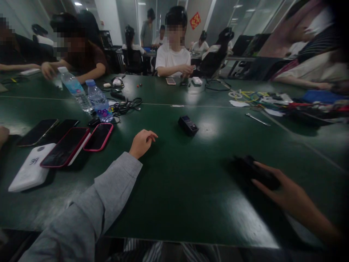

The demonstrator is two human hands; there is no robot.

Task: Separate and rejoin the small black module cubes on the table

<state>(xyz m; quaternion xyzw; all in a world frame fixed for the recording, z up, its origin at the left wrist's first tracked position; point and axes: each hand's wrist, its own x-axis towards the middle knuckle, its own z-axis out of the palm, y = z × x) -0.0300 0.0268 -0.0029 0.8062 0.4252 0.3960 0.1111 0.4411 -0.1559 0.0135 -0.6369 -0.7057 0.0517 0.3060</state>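
Note:
My right hand (283, 187) grips a dark, blocky object (260, 171) at the right of the table. Motion blur hides its details, so its kind is unclear. My left hand (142, 143), at the end of a grey sleeve, is over the middle-left of the green table (174, 189). Its fingers are loosely bent and partly stretched, with nothing visible in them. Ahead and to the right of it, apart from both hands, a small black box-shaped device (188, 125) with markings on its top lies on the table.
Several phones, one a red-cased phone (98, 137), lie at left beside a white power bank (32, 167). Two water bottles (99, 100) stand behind them near black cables (128, 106). A wrench (257, 119) and tangled cables (253, 96) lie far right. People sit around the table.

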